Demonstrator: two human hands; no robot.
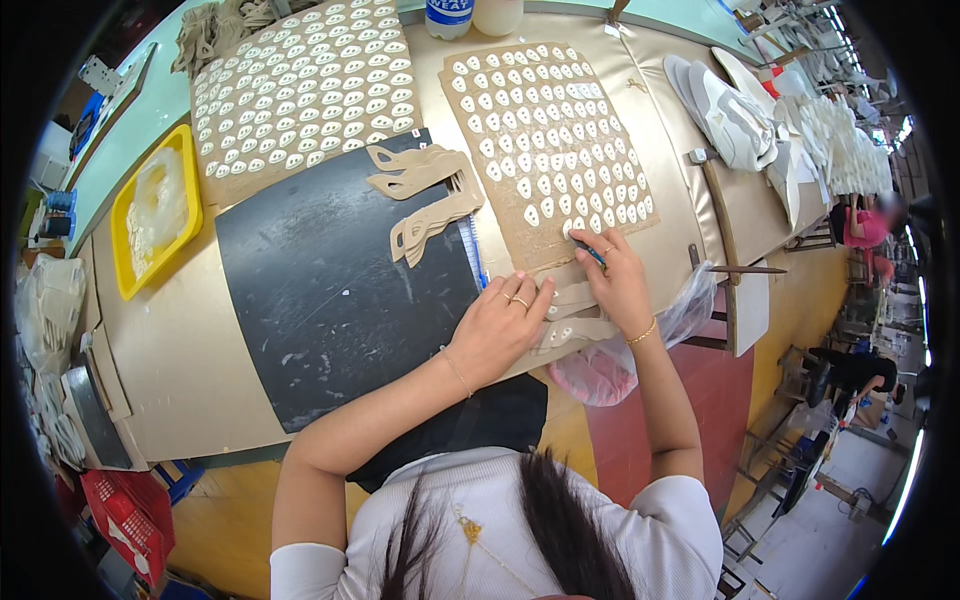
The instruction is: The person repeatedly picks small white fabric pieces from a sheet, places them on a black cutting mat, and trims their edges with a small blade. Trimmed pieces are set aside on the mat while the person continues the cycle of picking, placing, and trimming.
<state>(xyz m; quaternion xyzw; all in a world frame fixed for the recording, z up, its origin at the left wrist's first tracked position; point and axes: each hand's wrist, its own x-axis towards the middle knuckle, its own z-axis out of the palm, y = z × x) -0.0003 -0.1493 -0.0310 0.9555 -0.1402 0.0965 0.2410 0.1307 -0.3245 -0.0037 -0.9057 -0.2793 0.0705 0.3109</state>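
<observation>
My right hand (pixel 620 285) pinches a slim dark-blue tool (pixel 588 251), whose exact kind I cannot make out. Its tip meets the lower edge of a brown board (pixel 530 245) carrying rows of small white oval pieces (pixel 578 183), close to the lowest one. My left hand (pixel 500 325) lies with fingers outstretched at the board's near edge, its fingertips by beige cut shoe pieces (pixel 572 298). Another beige piece (pixel 575 332) with white ovals on it lies between my hands, partly over the table edge.
Stacked beige cut pieces (pixel 430 225) rest on a black mat (pixel 330 290). A larger board of white ovals (pixel 300 85) lies beyond. At left is a yellow tray (pixel 128 255); at right, a hammer (pixel 715 200) and grey-white shoe uppers (pixel 730 120). A plastic bag (pixel 600 375) hangs at the near edge.
</observation>
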